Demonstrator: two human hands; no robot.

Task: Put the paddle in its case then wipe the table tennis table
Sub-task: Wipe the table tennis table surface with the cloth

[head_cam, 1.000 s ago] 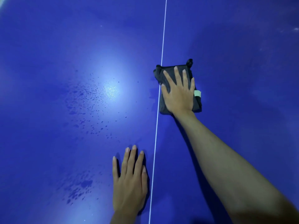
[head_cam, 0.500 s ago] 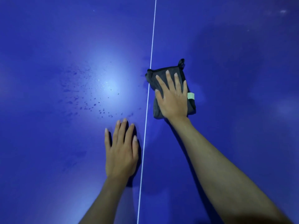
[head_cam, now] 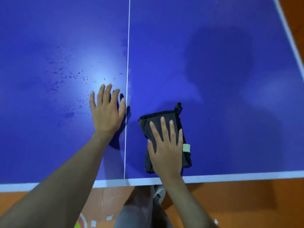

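We see the right hand [head_cam: 166,150] flat on a folded dark grey cloth [head_cam: 164,127], fingers straight and slightly spread, palm pressing the cloth onto the blue table [head_cam: 222,112]. The cloth sits right of the white centre line [head_cam: 127,63], near the table's near edge, its lower end just short of the white edge stripe [head_cam: 246,176]. It has a small dark loop [head_cam: 178,106] at the far right corner and a pale green tag [head_cam: 186,148] sticking out beside the little finger.

The left hand [head_cam: 107,112] lies flat on the bare table just left of the centre line, fingers straight and fanned, holding nothing. Its thumb tip is almost on the line.

Water droplets [head_cam: 87,78] and darker wet specks spread beyond and left of the left hand's fingertips, under a bright glare patch. A large shadow falls across the right half of the table.

Below the table edge we see orange floor [head_cam: 246,203], the person's leg [head_cam: 139,209] and a shoe [head_cam: 158,191]. No paddle or case in view.
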